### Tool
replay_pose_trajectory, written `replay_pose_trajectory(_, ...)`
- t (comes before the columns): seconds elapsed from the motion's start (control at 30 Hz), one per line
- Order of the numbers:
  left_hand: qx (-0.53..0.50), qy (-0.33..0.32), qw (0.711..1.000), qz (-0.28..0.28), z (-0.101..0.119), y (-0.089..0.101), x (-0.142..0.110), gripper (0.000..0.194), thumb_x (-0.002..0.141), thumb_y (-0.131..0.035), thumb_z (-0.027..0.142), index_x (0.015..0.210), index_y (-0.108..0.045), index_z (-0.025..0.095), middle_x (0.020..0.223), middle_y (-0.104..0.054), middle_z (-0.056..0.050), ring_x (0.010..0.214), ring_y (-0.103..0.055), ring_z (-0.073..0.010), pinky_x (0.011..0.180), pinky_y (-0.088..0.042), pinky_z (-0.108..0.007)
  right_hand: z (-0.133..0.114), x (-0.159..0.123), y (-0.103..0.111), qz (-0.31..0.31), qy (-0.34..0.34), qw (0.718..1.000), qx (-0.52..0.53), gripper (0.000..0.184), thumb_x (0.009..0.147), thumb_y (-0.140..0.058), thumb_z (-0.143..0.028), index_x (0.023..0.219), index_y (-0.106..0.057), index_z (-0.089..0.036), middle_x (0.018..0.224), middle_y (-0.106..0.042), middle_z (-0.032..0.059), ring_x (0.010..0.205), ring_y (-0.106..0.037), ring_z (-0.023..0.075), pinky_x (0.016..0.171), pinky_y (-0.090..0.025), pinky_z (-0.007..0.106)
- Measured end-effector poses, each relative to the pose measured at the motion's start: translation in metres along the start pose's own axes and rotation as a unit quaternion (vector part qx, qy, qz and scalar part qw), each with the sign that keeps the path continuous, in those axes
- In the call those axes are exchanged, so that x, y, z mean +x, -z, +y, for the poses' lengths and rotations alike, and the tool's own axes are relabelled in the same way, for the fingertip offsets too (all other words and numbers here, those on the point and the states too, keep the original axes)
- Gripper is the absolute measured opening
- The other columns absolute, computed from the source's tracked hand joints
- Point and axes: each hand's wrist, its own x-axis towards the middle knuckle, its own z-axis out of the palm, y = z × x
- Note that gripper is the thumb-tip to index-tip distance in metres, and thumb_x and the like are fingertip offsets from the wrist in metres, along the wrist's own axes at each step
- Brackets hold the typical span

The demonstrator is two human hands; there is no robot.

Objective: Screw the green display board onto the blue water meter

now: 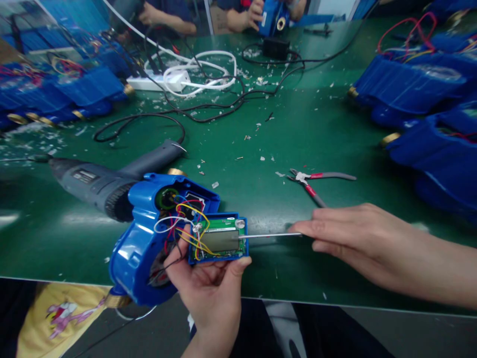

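Observation:
My left hand (212, 288) is closed on a small green circuit board (219, 241) with a grey display, set in a blue frame. Yellow, red, white and black wires run from the board into a blue meter housing (128, 258) with brass fittings, just left of that hand. From the right, my right hand (357, 238) pinches a thin metal rod-like tool (270, 235), whose tip meets the display's right edge. My fingers hide its handle, so its exact kind does not show.
Cutting pliers (303, 177) with red-grey handles lie beyond my right hand. A grey heat gun (93, 181) rests behind the housing. Blue housings (413, 84) stand at both sides. Farther back are a white power strip (156, 82), cables and plastic scraps; a co-worker's hand (255, 15) holds another housing.

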Motion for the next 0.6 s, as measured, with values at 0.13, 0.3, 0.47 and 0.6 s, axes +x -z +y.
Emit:
replay_pose_trajectory(0.13, 0.023, 0.001, 1.0, 0.006, 0.004, -0.004, 0.001, 0.078, 0.062, -0.082, 0.0, 0.125, -0.044, 0.026, 0.106, -0.071, -0.002, 0.078, -0.076, -0.0159, 0.067, -0.064, -0.022, -0.009, 0.004, -0.009, 0.034, -0.048, 0.988, 0.143, 0.014, 0.097, -0.047, -0.018, 0.099, -0.061, -0.019, 0.091, -0.067, 0.0022, 0.076, -0.062, 0.0116, 0.066, -0.045, 0.021)
replay_pose_trajectory(0.3, 0.048, -0.036, 0.998, 0.009, 0.004, -0.005, 0.001, 0.071, 0.058, -0.082, -0.002, 0.114, -0.048, 0.026, 0.126, -0.063, -0.006, 0.078, -0.074, -0.0116, 0.068, -0.062, -0.017, -0.034, 0.032, -0.03, 0.07, -0.045, 0.967, 0.24, 0.011, 0.092, -0.053, -0.012, 0.091, -0.064, -0.015, 0.073, -0.06, -0.0014, 0.059, -0.05, 0.0077, 0.055, -0.036, 0.019)
replay_pose_trajectory(0.47, 0.077, -0.032, 0.996, -0.006, -0.005, 0.001, -0.002, 0.07, 0.063, -0.078, -0.002, 0.115, -0.043, 0.029, 0.149, -0.043, -0.009, 0.094, -0.072, -0.012, 0.076, -0.061, -0.019, -0.046, 0.042, -0.045, 0.035, -0.024, 0.985, 0.166, 0.02, 0.094, -0.047, -0.013, 0.095, -0.066, -0.016, 0.078, -0.064, 0.0017, 0.066, -0.056, 0.0121, 0.056, -0.033, 0.025)
replay_pose_trajectory(0.6, 0.079, -0.056, 0.995, 0.021, -0.009, 0.003, -0.004, 0.074, 0.06, -0.079, -0.003, 0.115, -0.042, 0.029, 0.154, -0.036, -0.008, 0.118, -0.063, -0.0175, 0.081, -0.06, -0.018, -0.049, 0.04, -0.047, 0.012, -0.019, 0.997, 0.069, 0.019, 0.093, -0.047, -0.013, 0.102, -0.064, -0.017, 0.083, -0.066, 0.0024, 0.069, -0.06, 0.0161, 0.054, -0.029, 0.029)
